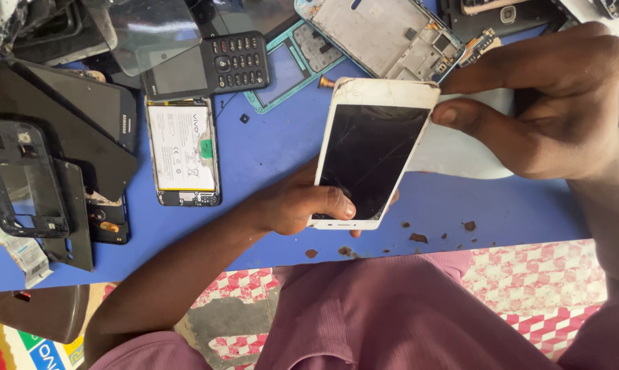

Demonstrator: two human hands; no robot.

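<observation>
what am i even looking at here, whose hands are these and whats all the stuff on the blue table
This is a single picture from a camera worn on a person's head, looking down at their own two bare hands. There is no machine.

The left hand grips the bottom end of a white smartphone with a cracked dark screen. The right hand pinches its top corner between thumb and fingers. The phone is held up above the blue table, not lying on it.

On the table lie phone parts: a black keypad phone, an opened phone with its white battery showing, a teal frame, a bare silver phone chassis, dark screen panels and black frames at the left. Small brown crumbs sit near the table's front edge.
</observation>
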